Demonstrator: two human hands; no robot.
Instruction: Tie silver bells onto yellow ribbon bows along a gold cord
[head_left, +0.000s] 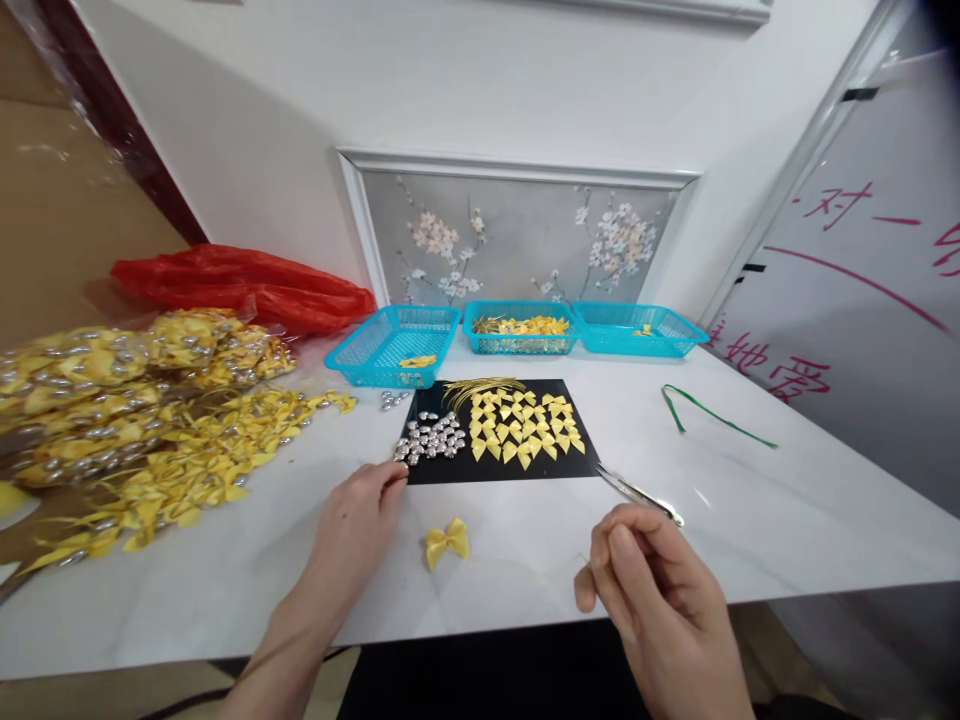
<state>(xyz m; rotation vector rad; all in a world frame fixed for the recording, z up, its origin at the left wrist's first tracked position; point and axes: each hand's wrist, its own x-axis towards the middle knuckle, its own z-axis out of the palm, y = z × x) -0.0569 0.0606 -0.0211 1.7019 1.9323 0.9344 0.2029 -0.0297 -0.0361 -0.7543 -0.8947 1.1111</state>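
Observation:
My left hand [361, 518] rests at the near left corner of a black mat [442, 473], its fingers drawn together beside the silver beads [431, 440]. Whether a bead is between those fingertips is hidden. In a pinch above the table's front right, my right hand [652, 590] may have something very thin at its fingertips, too faint to name. One yellow ribbon bow [448, 541] lies on the table between the hands. Rows of yellow bows [525, 425] cover the mat's right part, with thin golden strands [480, 388] behind them. Tweezers [641, 494] lie just beyond my right hand.
Three blue baskets [360, 350] stand along the back, with yellow pieces inside. At left are heaped yellow bow strings with silver beads [187, 460] and a red plastic bag [240, 285]. A green cord [712, 422] lies at right, near a whiteboard [862, 260].

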